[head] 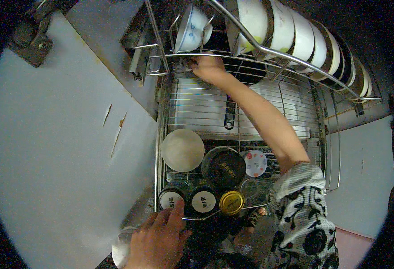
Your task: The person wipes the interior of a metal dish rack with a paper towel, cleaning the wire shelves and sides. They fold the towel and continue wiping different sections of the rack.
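Observation:
My right hand reaches far into a pull-out wire basket, under the front bars of an upper rack; its fingers touch or hold something small and dark that I cannot make out. Just above it a white bowl with blue flowers stands on edge in the rack. My left hand lies at the basket's near left corner, fingertips by a dark jar with a labelled lid. Beside that jar are a second labelled jar and a jar with a gold lid.
Several bowls stand in a row in the upper metal rack. A round pale lid, a large dark-lidded jar and a dotted lid occupy the basket's near half. A black handle shows beyond. Cabinet panels flank the basket.

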### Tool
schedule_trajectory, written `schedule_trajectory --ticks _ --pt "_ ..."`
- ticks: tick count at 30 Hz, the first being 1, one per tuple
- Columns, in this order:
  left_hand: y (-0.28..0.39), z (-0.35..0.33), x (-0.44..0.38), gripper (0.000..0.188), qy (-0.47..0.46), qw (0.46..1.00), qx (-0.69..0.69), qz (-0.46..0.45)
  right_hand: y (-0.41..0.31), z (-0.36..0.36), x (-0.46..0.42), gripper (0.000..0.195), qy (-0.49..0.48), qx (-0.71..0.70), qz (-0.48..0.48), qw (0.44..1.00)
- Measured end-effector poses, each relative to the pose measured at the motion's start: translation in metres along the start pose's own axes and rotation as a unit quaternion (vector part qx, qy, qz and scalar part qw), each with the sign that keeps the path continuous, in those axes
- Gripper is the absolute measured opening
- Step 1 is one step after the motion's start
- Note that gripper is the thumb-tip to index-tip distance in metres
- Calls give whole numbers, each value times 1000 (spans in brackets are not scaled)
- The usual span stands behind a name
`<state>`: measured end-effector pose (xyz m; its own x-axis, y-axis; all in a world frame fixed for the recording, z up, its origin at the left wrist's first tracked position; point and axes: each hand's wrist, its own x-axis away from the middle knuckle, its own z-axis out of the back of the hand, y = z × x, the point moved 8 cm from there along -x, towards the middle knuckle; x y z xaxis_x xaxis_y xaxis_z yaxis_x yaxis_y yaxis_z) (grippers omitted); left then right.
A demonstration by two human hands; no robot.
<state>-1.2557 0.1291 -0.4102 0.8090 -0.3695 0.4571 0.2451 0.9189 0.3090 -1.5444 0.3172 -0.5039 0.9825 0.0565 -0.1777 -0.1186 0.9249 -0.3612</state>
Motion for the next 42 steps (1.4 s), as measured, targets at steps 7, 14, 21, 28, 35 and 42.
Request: schedule_trajectory --ticks 7,14,21,28,35,42 --pt "-5 -8 -12 52 9 999 -13 -41 -39 -23 -11 30 272 208 267 901" --pt "-9 -3 -19 57 -37 999 16 32 -24 -76 -22 23 -50 -50 177 982" --pt "-14 -18 -25 55 -9 999 47 3 -90 -103 84 18 -95 -7 474 875" --pt "-17 -26 -27 55 -7 999 33 -22 -63 -55 70 17 -113 -317 272 902" --pt "0 -18 -22 54 -23 999 12 26 -2 -70 10 20 39 -32 150 987" --pt "8 -21 -27 54 -25 999 18 8 -2 -100 -24 14 31 119 147 981"
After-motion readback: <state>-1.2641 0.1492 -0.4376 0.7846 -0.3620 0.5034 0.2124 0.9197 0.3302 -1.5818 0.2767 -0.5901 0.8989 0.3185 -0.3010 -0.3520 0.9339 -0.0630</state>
